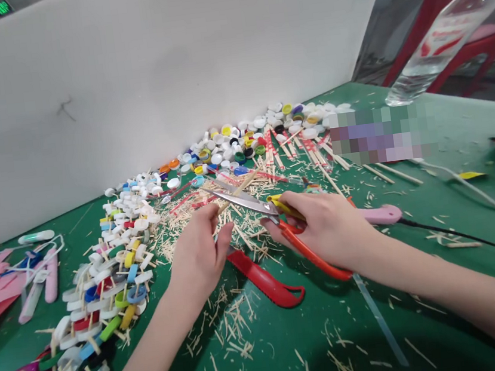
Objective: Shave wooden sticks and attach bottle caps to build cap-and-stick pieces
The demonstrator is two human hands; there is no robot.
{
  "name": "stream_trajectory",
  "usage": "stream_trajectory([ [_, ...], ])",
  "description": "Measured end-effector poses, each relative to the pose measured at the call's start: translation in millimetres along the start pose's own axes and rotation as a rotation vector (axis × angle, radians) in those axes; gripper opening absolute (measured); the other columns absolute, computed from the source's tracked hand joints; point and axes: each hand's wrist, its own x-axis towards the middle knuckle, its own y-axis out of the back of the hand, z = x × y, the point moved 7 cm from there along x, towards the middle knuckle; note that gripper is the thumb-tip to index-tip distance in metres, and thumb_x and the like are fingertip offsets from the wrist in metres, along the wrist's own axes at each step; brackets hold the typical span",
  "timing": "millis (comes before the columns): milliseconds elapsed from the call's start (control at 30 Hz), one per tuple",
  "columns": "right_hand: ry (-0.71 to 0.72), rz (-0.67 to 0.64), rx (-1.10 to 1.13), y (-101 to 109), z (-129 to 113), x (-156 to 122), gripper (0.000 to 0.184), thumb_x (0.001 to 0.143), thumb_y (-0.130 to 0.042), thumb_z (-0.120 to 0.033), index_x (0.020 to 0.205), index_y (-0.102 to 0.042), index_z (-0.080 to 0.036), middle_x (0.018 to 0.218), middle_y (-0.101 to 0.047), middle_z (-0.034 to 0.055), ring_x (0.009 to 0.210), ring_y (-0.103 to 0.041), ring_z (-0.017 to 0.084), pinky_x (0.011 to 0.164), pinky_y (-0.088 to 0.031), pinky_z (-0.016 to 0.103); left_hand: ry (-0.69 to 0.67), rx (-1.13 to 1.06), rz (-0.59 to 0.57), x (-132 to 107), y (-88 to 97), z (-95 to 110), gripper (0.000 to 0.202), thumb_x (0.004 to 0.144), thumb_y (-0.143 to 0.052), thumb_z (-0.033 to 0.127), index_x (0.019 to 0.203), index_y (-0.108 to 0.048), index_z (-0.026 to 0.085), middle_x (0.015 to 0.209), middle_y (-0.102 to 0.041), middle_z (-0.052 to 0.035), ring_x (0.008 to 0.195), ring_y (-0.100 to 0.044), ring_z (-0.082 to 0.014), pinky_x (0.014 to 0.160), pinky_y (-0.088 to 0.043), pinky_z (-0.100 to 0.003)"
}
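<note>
My right hand (324, 224) is wrapped round the orange and yellow handles of a pair of scissors (249, 200). Their blades stand apart, pointing left toward my other hand. A wooden chopstick (249, 180) is pinched in my left hand (199, 251), and it slants up to the right by the blades. Whether the blades touch it I cannot tell. Below both hands lies a red plastic-handled tool (265, 279), its upper end partly hidden. Wood slivers (176, 230) are heaped beneath and behind my left hand.
Bottle caps with sticks through them (106, 287) line the left side. Loose caps (228, 142) and paper-banded chopsticks (288, 147) lie by the white partition (147, 71). A pink handle with a black cord (380, 215) lies right; a water bottle (442, 47) stands back right.
</note>
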Motion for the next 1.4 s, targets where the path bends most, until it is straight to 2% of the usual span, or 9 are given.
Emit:
stream_trajectory([
  [200, -0.024, -0.090, 0.062, -5.1, -2.3, -3.2, 0.043, 0.076, -0.050, -0.064, 0.071, -0.038, -0.023, 0.063, -0.051, -0.0011, 0.053, -0.042, 0.013, 0.050, -0.027, 0.027, -0.111, 0.093, 0.130, -5.5, 6.4, 11.7, 0.014, 0.097, -0.038, 0.022, 0.090, -0.050, 0.020, 0.051, -0.047, 0.0065, 0.036, -0.041, -0.0081, 0.039, -0.025, -0.022],
  [433, -0.005, -0.135, 0.111, -10.0, -2.2, -4.4, 0.042, 0.077, -0.053, -0.061, 0.088, -0.045, -0.021, 0.075, -0.058, 0.0019, 0.059, -0.050, 0.015, 0.052, -0.032, 0.027, 0.075, -0.371, -0.129, -14.9, -18.1, -0.1, 0.019, 0.100, -0.035, 0.027, 0.089, -0.050, 0.022, 0.053, -0.047, 0.0066, 0.039, -0.041, -0.0068, 0.040, -0.031, -0.020],
  [600, -0.011, -0.168, 0.125, -13.2, -2.7, -5.1, 0.035, 0.080, -0.048, -0.056, 0.074, -0.041, -0.023, 0.064, -0.053, -0.0013, 0.053, -0.041, 0.013, 0.052, -0.029, 0.027, 0.172, -0.619, -0.298, -20.1, -33.4, -8.3, 0.026, 0.100, -0.035, 0.035, 0.078, -0.041, 0.022, 0.057, -0.041, 0.0056, 0.047, -0.038, -0.0082, 0.045, -0.033, -0.023],
  [733, 0.004, -0.181, 0.141, -13.6, -4.5, -6.6, 0.034, 0.082, -0.045, -0.051, 0.065, -0.036, -0.023, 0.054, -0.045, -0.0031, 0.048, -0.032, 0.011, 0.051, -0.026, 0.028, 0.232, -0.688, -0.328, -22.4, -38.4, -12.3, 0.028, 0.099, -0.032, 0.040, 0.079, -0.040, 0.022, 0.063, -0.045, 0.0034, 0.051, -0.041, -0.0090, 0.048, -0.036, -0.025],
  [967, -0.012, -0.141, 0.037, -10.8, 4.2, -0.9, 0.033, 0.081, -0.045, -0.052, 0.066, -0.042, -0.023, 0.058, -0.050, -0.0008, 0.051, -0.035, 0.012, 0.053, -0.026, 0.029, 0.201, -0.467, -0.275, -8.5, -25.5, -11.3, 0.028, 0.100, -0.029, 0.041, 0.090, -0.048, 0.022, 0.059, -0.049, 0.0027, 0.049, -0.047, -0.0113, 0.048, -0.040, -0.027],
  [1100, 0.089, -0.027, -0.117, -6.0, 7.2, 2.0, 0.031, 0.083, -0.048, -0.049, 0.073, -0.052, -0.020, 0.065, -0.059, 0.0017, 0.054, -0.043, 0.014, 0.054, -0.025, 0.029, 0.160, -0.296, 0.107, 6.3, 19.8, -13.3, 0.037, 0.099, -0.023, 0.043, 0.116, -0.048, 0.022, 0.105, -0.060, -0.0109, 0.100, -0.059, -0.0196, 0.085, -0.051, -0.038],
  [1200, 0.187, 0.001, -0.160, -7.4, 1.1, -3.0, 0.032, 0.082, -0.049, -0.048, 0.081, -0.057, -0.018, 0.071, -0.063, 0.0042, 0.058, -0.048, 0.015, 0.053, -0.023, 0.029, -0.015, 0.020, 0.194, 13.6, 43.8, 8.0, 0.039, 0.097, -0.031, 0.041, 0.123, -0.049, 0.017, 0.120, -0.057, -0.0150, 0.118, -0.050, -0.0265, 0.102, -0.040, -0.047],
  [1300, 0.307, 0.069, -0.176, -5.9, -13.7, -11.9, 0.029, 0.078, -0.051, -0.044, 0.077, -0.057, -0.016, 0.065, -0.059, 0.0043, 0.056, -0.047, 0.015, 0.051, -0.021, 0.029, -0.242, 0.215, 0.165, 15.8, 49.2, 38.0, 0.045, 0.089, -0.050, 0.044, 0.121, -0.053, 0.013, 0.118, -0.061, -0.0164, 0.115, -0.053, -0.0300, 0.099, -0.041, -0.046],
  [1400, 0.411, 0.165, -0.195, -1.4, -28.0, -19.7, 0.022, 0.076, -0.049, -0.038, 0.072, -0.055, -0.016, 0.058, -0.053, 0.0022, 0.052, -0.042, 0.013, 0.049, -0.019, 0.029, -0.314, 0.334, 0.091, 14.9, 43.1, 52.7, 0.043, 0.083, -0.057, 0.051, 0.104, -0.062, 0.015, 0.097, -0.069, -0.0121, 0.094, -0.061, -0.0282, 0.081, -0.048, -0.040],
])
